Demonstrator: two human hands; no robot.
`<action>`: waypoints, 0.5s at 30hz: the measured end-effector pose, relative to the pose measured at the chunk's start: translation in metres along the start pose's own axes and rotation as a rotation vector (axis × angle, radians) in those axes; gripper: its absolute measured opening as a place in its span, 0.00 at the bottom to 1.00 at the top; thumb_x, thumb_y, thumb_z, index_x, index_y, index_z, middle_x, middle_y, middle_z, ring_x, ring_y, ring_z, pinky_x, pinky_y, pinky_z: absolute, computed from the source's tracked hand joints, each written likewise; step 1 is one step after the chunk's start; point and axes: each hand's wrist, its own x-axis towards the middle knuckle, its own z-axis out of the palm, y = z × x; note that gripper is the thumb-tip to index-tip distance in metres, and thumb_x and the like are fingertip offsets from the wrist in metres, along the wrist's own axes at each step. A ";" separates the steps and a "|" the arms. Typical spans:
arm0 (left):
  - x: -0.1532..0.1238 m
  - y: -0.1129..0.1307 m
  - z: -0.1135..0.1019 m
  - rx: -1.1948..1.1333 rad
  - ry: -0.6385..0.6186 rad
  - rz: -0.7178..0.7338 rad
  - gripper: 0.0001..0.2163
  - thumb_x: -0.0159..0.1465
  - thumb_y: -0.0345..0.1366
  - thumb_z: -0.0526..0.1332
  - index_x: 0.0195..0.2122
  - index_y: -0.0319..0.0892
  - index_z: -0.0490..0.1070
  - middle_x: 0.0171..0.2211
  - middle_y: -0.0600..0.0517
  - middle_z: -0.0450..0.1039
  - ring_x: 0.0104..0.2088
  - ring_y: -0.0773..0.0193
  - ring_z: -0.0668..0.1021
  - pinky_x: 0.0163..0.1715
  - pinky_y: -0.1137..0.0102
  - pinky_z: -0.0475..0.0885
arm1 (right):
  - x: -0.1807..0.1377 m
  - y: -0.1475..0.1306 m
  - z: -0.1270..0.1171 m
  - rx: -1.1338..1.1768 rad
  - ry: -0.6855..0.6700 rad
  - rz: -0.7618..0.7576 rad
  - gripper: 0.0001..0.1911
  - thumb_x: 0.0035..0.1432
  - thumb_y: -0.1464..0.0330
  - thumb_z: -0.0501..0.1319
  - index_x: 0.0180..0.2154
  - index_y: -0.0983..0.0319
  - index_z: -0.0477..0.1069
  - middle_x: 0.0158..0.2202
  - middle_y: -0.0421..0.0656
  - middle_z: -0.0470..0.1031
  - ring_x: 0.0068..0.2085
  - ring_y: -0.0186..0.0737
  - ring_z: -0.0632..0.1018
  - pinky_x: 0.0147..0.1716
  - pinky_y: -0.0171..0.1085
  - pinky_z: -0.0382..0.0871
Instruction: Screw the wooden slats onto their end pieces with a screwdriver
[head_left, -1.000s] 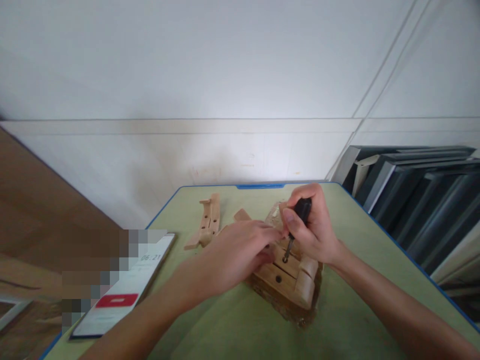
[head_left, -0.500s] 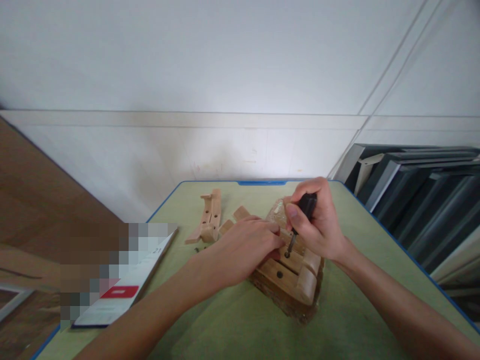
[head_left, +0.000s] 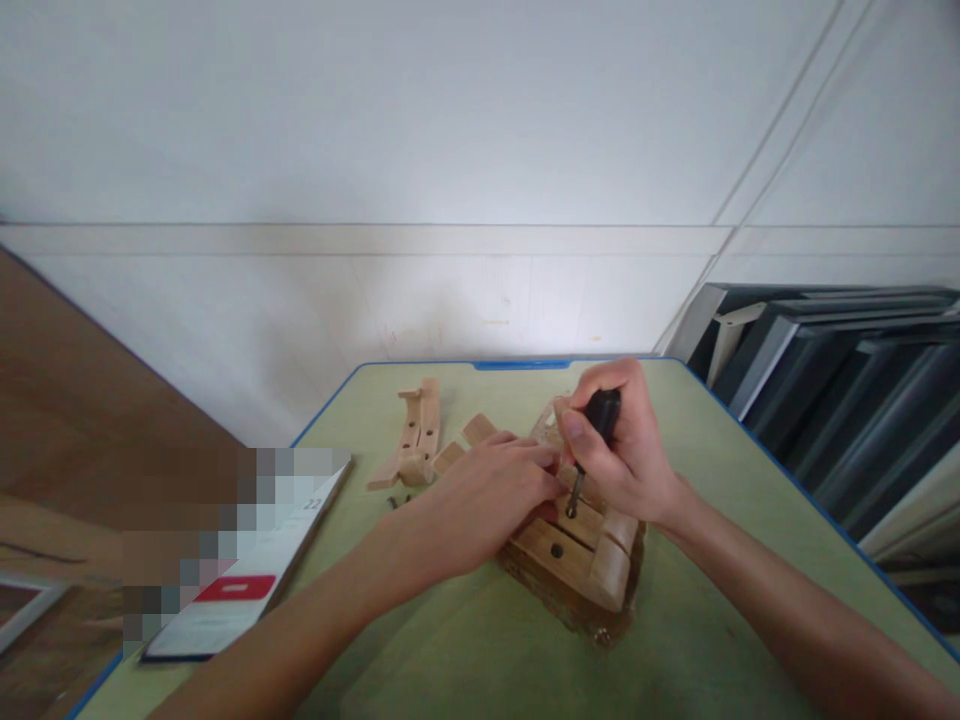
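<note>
At the far left of the green tabletop [head_left: 420, 655] we see a tablet [head_left: 259, 560], its screen lit with a red bar and partly pixelated. To its right, towards the back edge, lies a wooden bracket [head_left: 428, 415] with dark holes, and just in front of it a couple of small screws [head_left: 392, 503].

Next comes our left hand [head_left: 491, 500], bent over the left part of a wooden frame [head_left: 576, 560]; its fingertips are partly hidden, so we cannot tell whether they grasp the wood or only rest on it. Two wooden blocks [head_left: 480, 430] show behind that hand. The frame lies near the tabletop's middle right, on something brownish and shiny-edged that we cannot identify.

Our right hand [head_left: 626, 445] has its fingers clenched round the black handle of a screwdriver [head_left: 603, 410] — tilted, its tip at a hole in the frame. Beyond the tabletop's right edge, dark panels [head_left: 847, 400] lean together.
</note>
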 end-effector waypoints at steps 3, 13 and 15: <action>0.000 -0.001 0.000 -0.009 -0.043 0.018 0.07 0.61 0.28 0.56 0.29 0.42 0.71 0.35 0.53 0.74 0.37 0.63 0.75 0.40 0.70 0.63 | 0.002 0.000 0.001 0.000 -0.006 0.005 0.11 0.55 0.76 0.52 0.37 0.58 0.52 0.27 0.36 0.58 0.24 0.29 0.64 0.21 0.32 0.58; -0.001 -0.001 0.001 0.002 -0.044 0.010 0.07 0.62 0.28 0.55 0.29 0.43 0.71 0.37 0.53 0.74 0.39 0.61 0.74 0.41 0.67 0.64 | 0.003 0.001 0.002 0.013 -0.039 0.004 0.11 0.55 0.77 0.51 0.37 0.57 0.52 0.29 0.37 0.58 0.27 0.30 0.64 0.24 0.32 0.58; -0.001 -0.001 0.000 -0.003 -0.043 0.010 0.07 0.61 0.28 0.55 0.30 0.42 0.71 0.37 0.52 0.74 0.40 0.61 0.74 0.41 0.67 0.64 | 0.003 0.001 0.002 0.018 -0.040 0.005 0.11 0.55 0.77 0.51 0.37 0.57 0.52 0.29 0.37 0.58 0.27 0.30 0.64 0.24 0.32 0.58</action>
